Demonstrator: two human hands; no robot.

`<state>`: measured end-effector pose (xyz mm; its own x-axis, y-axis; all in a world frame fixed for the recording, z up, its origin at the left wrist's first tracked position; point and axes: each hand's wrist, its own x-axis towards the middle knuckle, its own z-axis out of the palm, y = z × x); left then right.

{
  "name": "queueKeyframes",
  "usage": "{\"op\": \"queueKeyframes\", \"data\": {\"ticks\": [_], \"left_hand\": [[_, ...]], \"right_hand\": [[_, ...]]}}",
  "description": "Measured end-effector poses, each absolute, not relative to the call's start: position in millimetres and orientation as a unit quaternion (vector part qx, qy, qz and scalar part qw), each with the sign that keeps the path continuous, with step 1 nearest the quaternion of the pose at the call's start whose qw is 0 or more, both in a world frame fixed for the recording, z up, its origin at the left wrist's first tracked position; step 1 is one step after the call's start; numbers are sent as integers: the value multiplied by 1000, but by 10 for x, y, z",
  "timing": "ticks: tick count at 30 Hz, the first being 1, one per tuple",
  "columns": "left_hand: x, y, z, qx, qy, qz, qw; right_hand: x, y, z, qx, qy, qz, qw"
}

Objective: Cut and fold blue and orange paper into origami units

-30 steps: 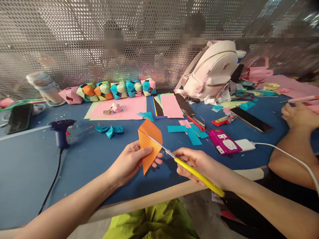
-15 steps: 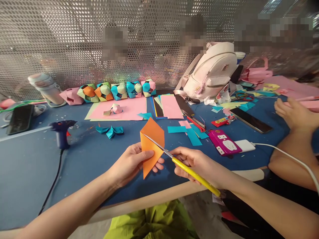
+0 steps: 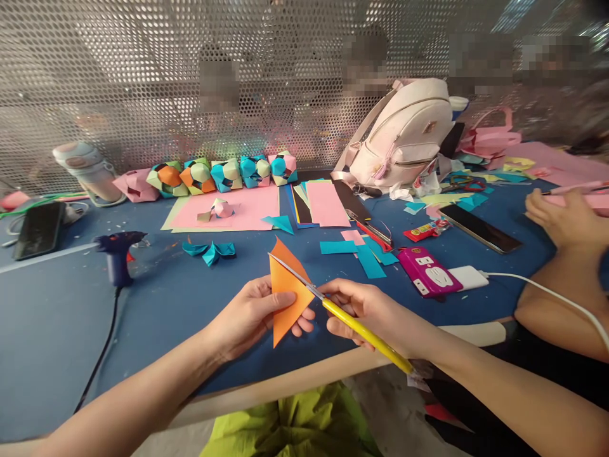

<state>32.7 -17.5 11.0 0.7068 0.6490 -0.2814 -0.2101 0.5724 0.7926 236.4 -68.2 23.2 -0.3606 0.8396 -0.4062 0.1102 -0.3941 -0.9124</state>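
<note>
My left hand (image 3: 264,311) pinches a piece of orange paper (image 3: 284,314), thumb in front and fingers behind. Yellow-handled scissors (image 3: 366,335), seen edge-on, are in my right hand (image 3: 368,311). Their metal blades lie slantwise across the orange paper, tip at its upper left edge. Part of the sheet rises behind the blades, leaning back. Beyond my hands, folded blue paper pieces (image 3: 210,252) rest on the blue table, along with blue paper strips (image 3: 371,260).
A glue gun (image 3: 118,257) with a cord stands at left. Folded paper balls (image 3: 197,176) line the back beside a bottle (image 3: 88,171). To the right are a backpack (image 3: 404,136), a purple power bank (image 3: 425,271) and a phone (image 3: 480,227). Another person's hand (image 3: 559,219) rests far right.
The upper part of the orange paper has tipped back and shows narrower above the blades. My right hand and the scissors have shifted slightly left.
</note>
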Motion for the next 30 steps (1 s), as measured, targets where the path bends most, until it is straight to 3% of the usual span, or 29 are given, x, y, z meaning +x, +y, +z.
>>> {"op": "queueKeyframes", "data": {"ticks": [23,30], "left_hand": [[261,-102,146,414,287,251,827],[79,293,263,407,379,502,663]], "right_hand": [[2435,-653,145,-529,-484,630,299],[2441,-589,211,-521,-638,554,121]]}}
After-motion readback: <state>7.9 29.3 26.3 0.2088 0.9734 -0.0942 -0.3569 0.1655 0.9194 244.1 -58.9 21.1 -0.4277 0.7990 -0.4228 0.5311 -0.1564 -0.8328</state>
